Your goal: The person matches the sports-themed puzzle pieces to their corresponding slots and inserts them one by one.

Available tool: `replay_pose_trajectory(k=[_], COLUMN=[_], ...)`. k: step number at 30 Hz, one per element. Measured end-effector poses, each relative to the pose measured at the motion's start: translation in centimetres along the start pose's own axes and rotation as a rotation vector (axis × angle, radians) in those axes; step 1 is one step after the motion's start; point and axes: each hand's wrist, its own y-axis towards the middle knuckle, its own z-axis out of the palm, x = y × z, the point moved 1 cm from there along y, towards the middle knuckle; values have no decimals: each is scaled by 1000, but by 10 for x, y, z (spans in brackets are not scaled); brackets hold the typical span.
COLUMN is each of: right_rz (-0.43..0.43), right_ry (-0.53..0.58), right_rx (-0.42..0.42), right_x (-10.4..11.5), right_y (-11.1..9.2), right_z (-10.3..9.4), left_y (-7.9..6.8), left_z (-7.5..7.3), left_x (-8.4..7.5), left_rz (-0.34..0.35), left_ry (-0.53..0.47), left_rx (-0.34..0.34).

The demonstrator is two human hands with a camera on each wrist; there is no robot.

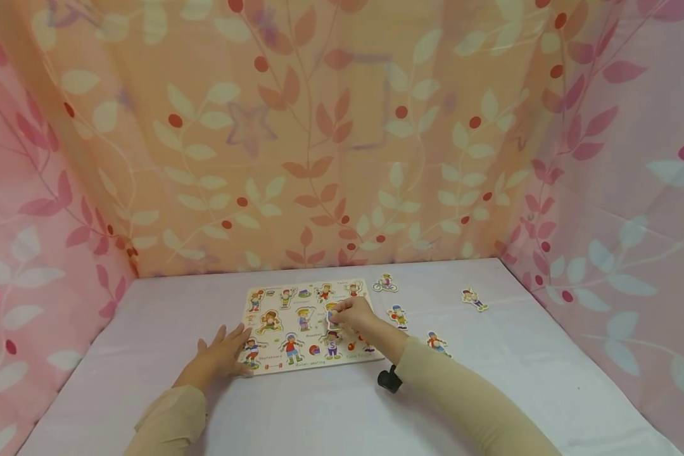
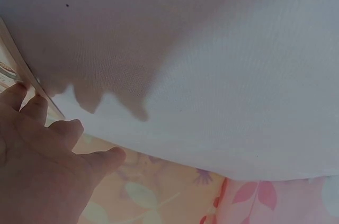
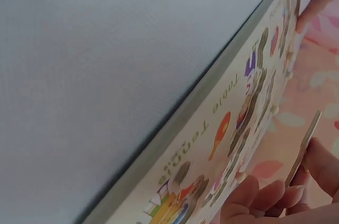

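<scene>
A wooden puzzle board with printed sports figures lies on the white table. My left hand is spread at its left edge, fingertips touching the rim; in the left wrist view the same hand shows straight, parted fingers. Over the right half of the board, my right hand pinches a flat puzzle piece between thumb and fingers. The right wrist view shows that piece edge-on as a thin wooden slab, held above the board. Small knobs stand up from the board's figures.
Right of the board lie loose puzzle pieces: a cyclist, a figure with a ball, one in red and blue and one in purple. A black object shows beneath my right forearm. Floral curtains enclose the table.
</scene>
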Motion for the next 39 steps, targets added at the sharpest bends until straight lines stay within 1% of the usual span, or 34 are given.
replay_pose_trajectory(k=[2, 5, 10, 16, 20, 29, 33, 35, 39], right_rz=[6, 18, 28, 37, 27, 44, 76, 87, 82], right_ry=[45, 60, 20, 36, 30, -70, -91, -119, -210], right_rx=[7, 11, 2, 3, 2, -20, -20, -25, -32], right_x=[1, 3, 4, 1, 0, -1, 2, 3, 6], right_y=[1, 2, 4, 11, 15, 26, 29, 30, 33], right_z=[4, 10, 17, 25, 31, 45, 50, 52, 56], left_y=[0, -1, 0, 0, 0, 0, 1, 1, 2], left_z=[-1, -1, -3, -4, -4, -2, 0, 1, 0], left_x=[0, -1, -3, -4, -4, -2, -1, 0, 0], left_rz=[0, -1, -1, -5, -6, -7, -9, -11, -12], left_ry=[0, -1, 2, 9, 0, 8, -12, -16, -9], left_rx=[1, 5, 4, 4, 8, 5, 4, 4, 0])
